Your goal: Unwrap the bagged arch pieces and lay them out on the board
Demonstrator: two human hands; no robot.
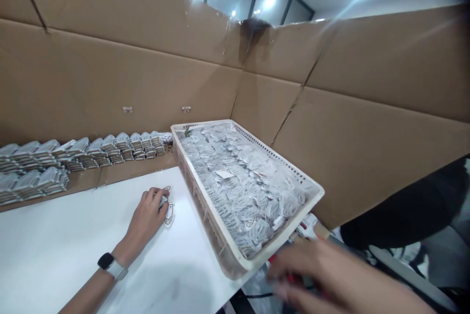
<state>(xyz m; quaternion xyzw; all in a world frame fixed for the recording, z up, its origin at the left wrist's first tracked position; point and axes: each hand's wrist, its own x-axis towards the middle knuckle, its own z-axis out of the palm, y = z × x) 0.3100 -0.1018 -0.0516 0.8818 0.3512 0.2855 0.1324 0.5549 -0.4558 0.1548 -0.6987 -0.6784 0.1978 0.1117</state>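
Observation:
My left hand, with a watch on its wrist, rests on the white table. Its fingers are curled round a small grey-white flat piece. Close beside the fingertips lies an oval piece with a patterned rim, flat on the white surface. Past the near corner of the basket, my right hand hangs low over the table's edge. It is smeared by motion, so its fingers do not show clearly. Something red shows by it; whether the hand touches it I cannot tell.
A white plastic basket full of bagged oval pieces stands right of my left hand. Several stacks of similar pieces line the back left. Cardboard walls enclose the back and right. A dark cable runs below the table edge.

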